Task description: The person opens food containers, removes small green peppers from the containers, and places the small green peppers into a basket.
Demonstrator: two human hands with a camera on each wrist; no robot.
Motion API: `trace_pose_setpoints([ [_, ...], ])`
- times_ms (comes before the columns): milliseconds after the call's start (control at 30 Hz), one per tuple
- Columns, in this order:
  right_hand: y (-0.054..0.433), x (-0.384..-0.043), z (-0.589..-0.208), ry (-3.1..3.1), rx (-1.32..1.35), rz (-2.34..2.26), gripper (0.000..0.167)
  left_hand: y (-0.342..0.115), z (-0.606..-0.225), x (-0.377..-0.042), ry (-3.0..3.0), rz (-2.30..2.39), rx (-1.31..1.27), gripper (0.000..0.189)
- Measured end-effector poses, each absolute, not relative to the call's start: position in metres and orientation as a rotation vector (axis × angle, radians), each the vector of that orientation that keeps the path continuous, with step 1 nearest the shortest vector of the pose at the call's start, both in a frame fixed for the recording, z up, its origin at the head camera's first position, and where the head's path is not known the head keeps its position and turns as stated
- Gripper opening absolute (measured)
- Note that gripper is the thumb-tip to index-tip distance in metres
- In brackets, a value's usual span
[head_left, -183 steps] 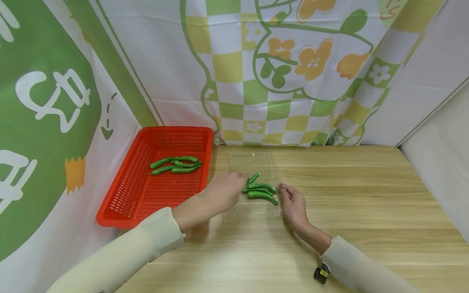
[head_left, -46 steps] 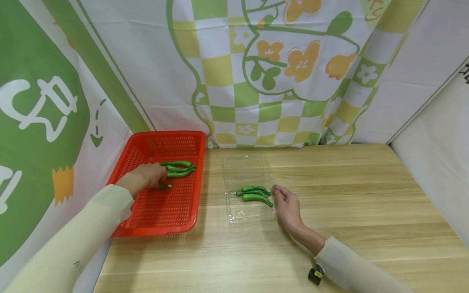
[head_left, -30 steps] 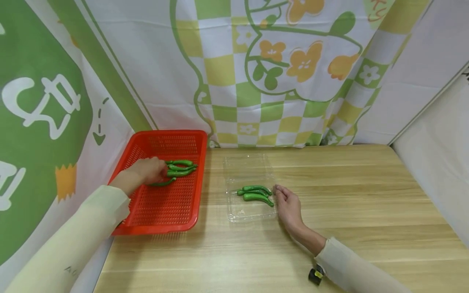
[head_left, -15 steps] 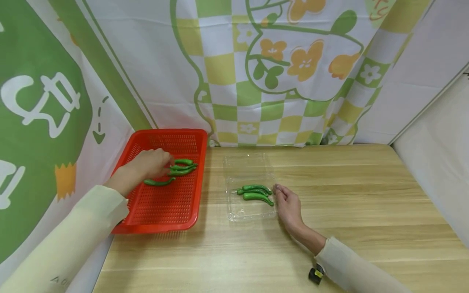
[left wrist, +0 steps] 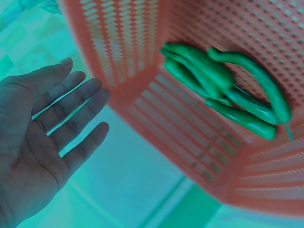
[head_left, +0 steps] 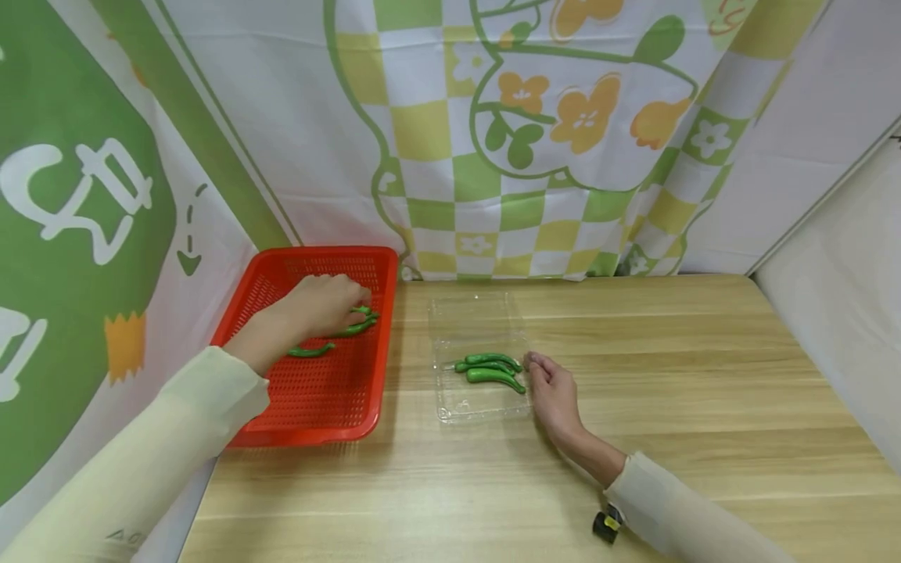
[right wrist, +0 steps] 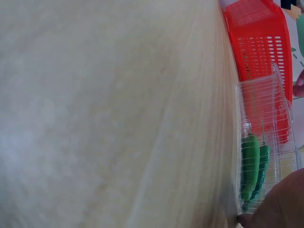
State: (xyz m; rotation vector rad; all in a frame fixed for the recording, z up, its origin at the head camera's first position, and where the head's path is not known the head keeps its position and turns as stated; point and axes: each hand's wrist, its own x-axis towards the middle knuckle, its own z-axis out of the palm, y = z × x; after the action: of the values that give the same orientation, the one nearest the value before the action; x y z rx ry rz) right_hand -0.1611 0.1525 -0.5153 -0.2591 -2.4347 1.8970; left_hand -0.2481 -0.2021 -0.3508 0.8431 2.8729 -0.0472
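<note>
In the head view my left hand [head_left: 320, 305] reaches into the red plastic basket [head_left: 303, 438], over a group of green chili peppers [head_left: 355, 329] that it partly hides. The left wrist view shows that hand [left wrist: 57, 118] with straight, spread fingers and nothing in them, beside several peppers [left wrist: 204, 71] on the basket's bottom. My right hand [head_left: 556, 395] pinches the right edge of a clear plastic clamshell box [head_left: 479, 317], its lid folded back. Three green peppers [head_left: 493, 377] lie in the box side by side. In the right wrist view the box [right wrist: 259, 92] overlaps the basket.
The box and basket stand on a wood-grain table [head_left: 676, 375], basket at the left against the wall. A printed curtain [head_left: 493, 195] hangs along the back edge. A small black object [head_left: 605, 525] shows by the right cuff.
My left hand has gone from the box to the basket, where an extra pepper now lies; the box holds one fewer. Lately it has slid rightward over the peppers. The right hand keeps its place.
</note>
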Motion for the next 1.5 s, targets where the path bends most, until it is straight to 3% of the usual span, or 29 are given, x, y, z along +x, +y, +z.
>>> trace_pose_setpoints([
  [233, 0.152, -0.162, -0.516, -2.443, -0.266, 1.873, 0.038, -0.164, -0.342, -0.243, 2.877, -0.054, 0.944, 0.007],
  [467, 0.152, -0.161, -0.516, -2.460, -0.258, 1.866, 0.038, -0.125, -0.331, -0.240, 2.850, -0.101, 1.047, 0.021],
  [800, 0.152, -0.160, -0.516, -2.449, -0.243, 1.871, 0.038, -0.079, -0.334, -0.241, 2.779, -0.208, 1.170, 0.019],
  [1167, 0.152, -0.161, -0.516, -2.443, -0.243, 1.885, 0.038, -0.045, -0.357, -0.239, 2.711, -0.202, 1.192, 0.006],
  [1500, 0.152, -0.161, -0.516, -2.425, -0.254, 1.890, 0.037, -0.017, -0.384, -0.231, 2.672, -0.241, 1.146, 0.012],
])
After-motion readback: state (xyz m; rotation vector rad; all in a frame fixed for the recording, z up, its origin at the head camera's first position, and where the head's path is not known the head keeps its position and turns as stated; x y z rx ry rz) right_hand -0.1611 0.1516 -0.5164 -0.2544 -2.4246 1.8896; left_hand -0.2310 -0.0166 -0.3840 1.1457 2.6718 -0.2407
